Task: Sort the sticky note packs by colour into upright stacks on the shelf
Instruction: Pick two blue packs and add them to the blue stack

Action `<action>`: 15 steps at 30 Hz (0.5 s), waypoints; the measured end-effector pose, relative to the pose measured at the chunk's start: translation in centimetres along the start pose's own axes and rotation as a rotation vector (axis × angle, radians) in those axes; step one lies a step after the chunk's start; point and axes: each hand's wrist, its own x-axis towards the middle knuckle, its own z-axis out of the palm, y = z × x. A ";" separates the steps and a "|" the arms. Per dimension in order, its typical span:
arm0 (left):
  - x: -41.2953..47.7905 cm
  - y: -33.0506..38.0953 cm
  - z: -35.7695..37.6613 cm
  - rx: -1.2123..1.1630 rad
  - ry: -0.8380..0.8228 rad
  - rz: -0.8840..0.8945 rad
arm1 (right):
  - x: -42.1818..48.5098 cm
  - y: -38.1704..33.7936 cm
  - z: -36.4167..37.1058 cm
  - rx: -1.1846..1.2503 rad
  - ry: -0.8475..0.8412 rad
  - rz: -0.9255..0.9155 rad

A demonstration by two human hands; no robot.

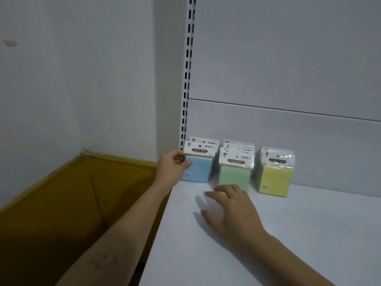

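- Head view, nearest first: the right hand (233,211) is over the white shelf (288,234) with its fingers spread and straight, holding nothing. Whether it touches the surface I cannot tell.
- To the left, below the shelf edge, is an open cardboard box (61,203).
- Further in, the left hand (175,164) pinches the front blue pack (201,170) at its left edge, thumb in front, just under the white header card.
- That pack stands upright at the shelf's left end, with a second blue pack (206,140) close behind it.
- The green stack (235,174) stands just beside the blue one, directly beyond the right hand. The yellow stack (275,178) stands a little apart to the right.
- All three stand near the back panel (288,141), by the slotted upright (187,79).
- Handling, as a judgement: each pack looks light, a fairly stiff paper block in glossy film that may slip. The header card looks thin and likely to bend, so the block's two sides are the firmer hold.
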 end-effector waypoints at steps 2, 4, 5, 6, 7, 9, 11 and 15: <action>0.2 -0.2 0.5 0.045 0.029 0.020 | -1.1 -0.5 0.3 0.019 -0.182 -0.020; 0.5 -0.4 1.2 0.080 0.064 0.026 | -1.8 -0.7 0.4 0.019 -0.332 -0.047; 0.7 -0.5 1.4 0.103 0.082 0.034 | -1.9 -0.8 0.3 0.015 -0.364 -0.050; 0.8 -0.6 1.6 0.122 0.101 0.052 | -1.9 -0.8 0.3 0.016 -0.383 -0.050; 1.0 -0.8 1.7 0.136 0.119 0.080 | -1.9 -0.7 0.4 0.019 -0.407 -0.052; 1.2 -1.4 1.8 0.166 0.147 0.135 | -1.7 -0.5 0.5 0.022 -0.454 -0.059; 1.2 -1.7 1.9 0.177 0.164 0.156 | -1.6 -0.5 0.5 0.009 -0.480 -0.069; 0.8 -1.7 1.8 0.192 0.097 0.102 | -1.3 -0.6 0.4 0.002 -0.523 -0.083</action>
